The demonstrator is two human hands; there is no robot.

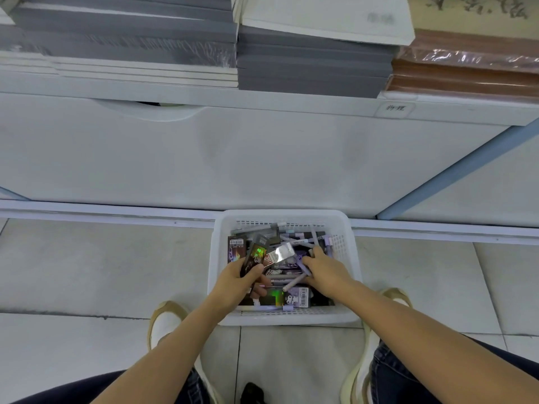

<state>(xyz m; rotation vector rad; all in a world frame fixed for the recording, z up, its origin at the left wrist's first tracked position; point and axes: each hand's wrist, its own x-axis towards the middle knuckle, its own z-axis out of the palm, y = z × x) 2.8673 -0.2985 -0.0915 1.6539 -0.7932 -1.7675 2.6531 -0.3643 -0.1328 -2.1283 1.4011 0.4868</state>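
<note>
A white plastic basket (347, 228) stands on the floor against a cabinet, filled with several dark pen packs and loose lilac pens (294, 282). My left hand (236, 282) grips a small bundle of dark, shiny pen packs (258, 253) over the basket's left half. My right hand (323, 268) reaches into the right half, its fingers curled down among the lilac pens; what they hold is hidden. A pack with a barcode (294, 297) lies near the front wall.
A white cabinet front (233, 158) rises behind the basket. Stacks of grey books (315, 65) and brown books (466, 77) lie on its top. My shoes (166, 319) and knees flank the basket on the tiled floor (87, 272).
</note>
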